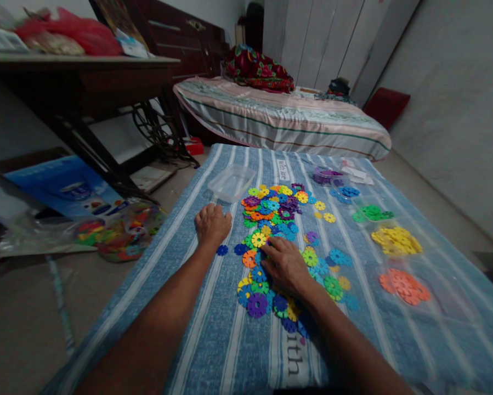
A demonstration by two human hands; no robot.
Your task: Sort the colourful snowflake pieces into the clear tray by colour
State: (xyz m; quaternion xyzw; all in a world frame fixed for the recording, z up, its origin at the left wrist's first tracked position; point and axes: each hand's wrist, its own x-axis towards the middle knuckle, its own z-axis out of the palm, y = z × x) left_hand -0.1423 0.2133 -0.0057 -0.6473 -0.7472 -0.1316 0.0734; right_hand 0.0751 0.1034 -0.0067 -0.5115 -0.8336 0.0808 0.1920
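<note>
A loose pile of flower-shaped plastic discs (256, 305) in many colours runs down the middle of the cloth-covered table. My left hand (213, 225) is closed left of the pile, near dark blue discs (222, 250); whatever its curled fingers hold is hidden. Just beyond it stands a clear plastic box (232, 182). My right hand (286, 264) reaches into the pile, fingers bent and thumb apart, the tips touching discs beside a yellow one (258, 238). No disc is visibly gripped in it.
Along the right side, clear containers hold orange discs (404, 285), yellow discs (396, 240), green discs (373, 213), blue discs (348, 191) and purple discs (327, 175). A bed (287, 115) stands beyond the table. At left are a sewing-machine table (77, 63) and a bag of colourful pieces (123, 233).
</note>
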